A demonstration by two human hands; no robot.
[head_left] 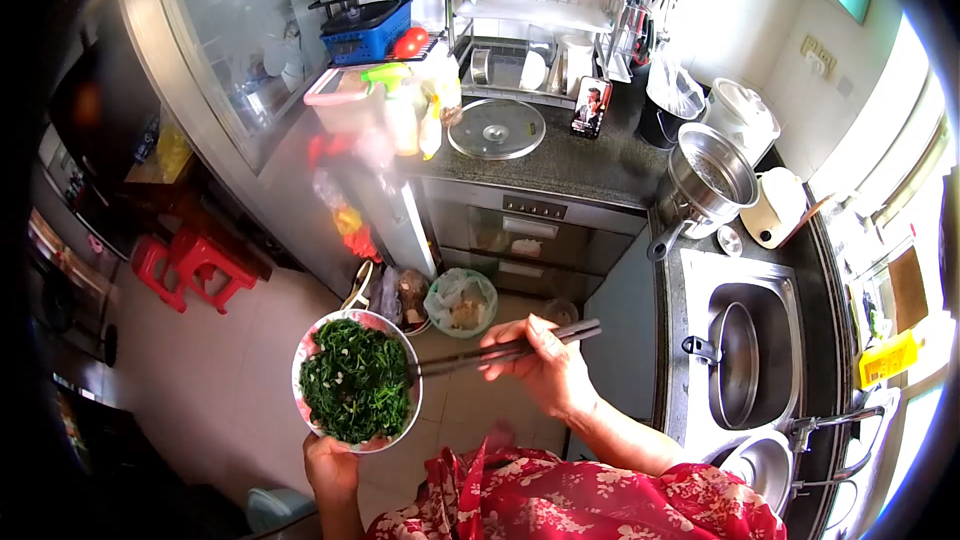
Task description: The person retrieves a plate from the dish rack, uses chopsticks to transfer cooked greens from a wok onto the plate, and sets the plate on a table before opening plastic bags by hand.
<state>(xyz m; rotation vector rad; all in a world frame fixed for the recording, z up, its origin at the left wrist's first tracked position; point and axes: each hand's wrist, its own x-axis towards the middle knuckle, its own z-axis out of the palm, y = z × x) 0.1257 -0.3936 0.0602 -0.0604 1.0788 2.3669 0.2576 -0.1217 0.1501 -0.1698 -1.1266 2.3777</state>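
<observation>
A white bowl point(299, 352) with a pink pattern, full of chopped cooked greens point(358, 380), is held up over the floor. My left hand point(332, 465) grips its lower rim, the thumb near the edge and the other fingers hidden beneath. In my right hand point(545, 365) is a pair of dark chopsticks point(465, 358), pinched between thumb and fingers. Their tips point left and reach the bowl's right edge beside the greens. Small pale bits are scattered among the greens.
Right of me is a sink point(795, 340) with a frying pan point(738, 365) in it. A steel pot point(712, 175) stands beyond. On the back counter lie a glass lid point(497, 129) and a phone point(592, 107). Below is a lined bin point(488, 312); red stools point(210, 265) stand left.
</observation>
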